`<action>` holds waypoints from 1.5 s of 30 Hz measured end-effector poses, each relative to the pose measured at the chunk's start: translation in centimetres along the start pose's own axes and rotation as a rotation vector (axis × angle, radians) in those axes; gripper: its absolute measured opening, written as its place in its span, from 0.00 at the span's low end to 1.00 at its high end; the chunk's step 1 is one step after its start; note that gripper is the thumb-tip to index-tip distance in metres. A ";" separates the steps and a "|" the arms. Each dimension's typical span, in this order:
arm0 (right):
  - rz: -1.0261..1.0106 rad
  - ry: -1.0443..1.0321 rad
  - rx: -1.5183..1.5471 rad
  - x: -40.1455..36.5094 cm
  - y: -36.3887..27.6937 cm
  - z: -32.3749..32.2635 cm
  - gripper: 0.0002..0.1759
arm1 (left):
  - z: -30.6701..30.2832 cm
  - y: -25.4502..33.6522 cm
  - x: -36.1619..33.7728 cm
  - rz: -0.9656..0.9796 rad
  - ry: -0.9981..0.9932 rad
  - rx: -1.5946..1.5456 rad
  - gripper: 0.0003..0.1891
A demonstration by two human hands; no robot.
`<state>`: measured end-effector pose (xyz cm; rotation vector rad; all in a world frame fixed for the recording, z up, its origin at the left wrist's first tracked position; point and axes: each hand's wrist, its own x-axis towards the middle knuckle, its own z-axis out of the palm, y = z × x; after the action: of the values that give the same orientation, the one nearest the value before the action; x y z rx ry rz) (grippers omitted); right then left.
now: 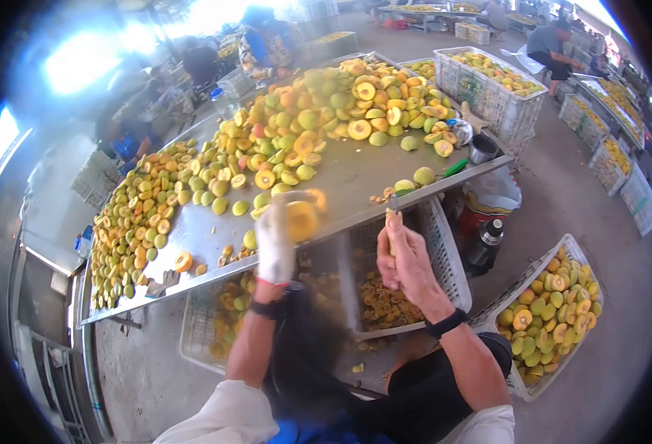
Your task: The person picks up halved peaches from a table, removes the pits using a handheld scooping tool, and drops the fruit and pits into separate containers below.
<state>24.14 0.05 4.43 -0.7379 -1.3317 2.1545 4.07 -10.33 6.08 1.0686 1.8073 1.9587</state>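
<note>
My left hand (272, 248), in a white glove, is smeared by motion over the table's front edge. Its fingers close on a cut yellow peach (301, 220), also blurred. To the right, my bare right hand (407, 259) grips a small knife (392, 211) by the handle, with the blade pointing up. Just past the blade, whole peaches (423, 176) and a few pits (380, 198) lie at the rim of the metal table (355, 166). Below my right hand stands a crate (450, 255) holding many pits.
A large heap of peaches (296, 111) covers the table's far side. A green-handled knife (455, 168) and a metal cup (483, 149) sit at its right corner. On the floor are a thermos (485, 244) and a crate of peaches (548, 311). A person (266, 44) is across the table.
</note>
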 end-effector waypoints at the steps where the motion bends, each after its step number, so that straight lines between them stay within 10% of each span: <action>1: -0.088 0.000 -0.071 0.3 0.3 0.0 0.29 | -2.4 0.5 -0.6 -0.003 0.032 0.040 0.28; 8: -0.227 0.016 -0.597 1.8 0.1 0.9 0.15 | -18.8 -2.4 -8.1 -0.151 0.228 0.658 0.25; 15: -0.117 0.036 -0.274 2.7 0.7 1.3 0.22 | -24.1 -6.3 -11.9 -0.135 0.189 1.461 0.17; 22: -0.111 0.032 -0.551 4.0 2.4 1.3 0.25 | -17.8 -8.2 -1.3 0.095 0.168 0.993 0.12; 33: -0.258 -0.063 -0.693 5.4 2.9 1.3 0.24 | -8.8 -14.0 9.1 -0.108 -0.481 1.157 0.24; 41: -0.289 -0.085 -0.688 4.7 3.4 1.6 0.21 | -9.0 -15.8 8.1 -0.015 -0.401 0.963 0.34; 45: -0.503 -0.010 -0.647 4.8 3.9 2.2 0.20 | -6.8 -7.3 5.3 0.060 -0.338 0.894 0.30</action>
<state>18.66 0.23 0.82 -0.5308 -1.9952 1.3364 -6.13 -10.66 1.30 1.5700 2.4825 0.8429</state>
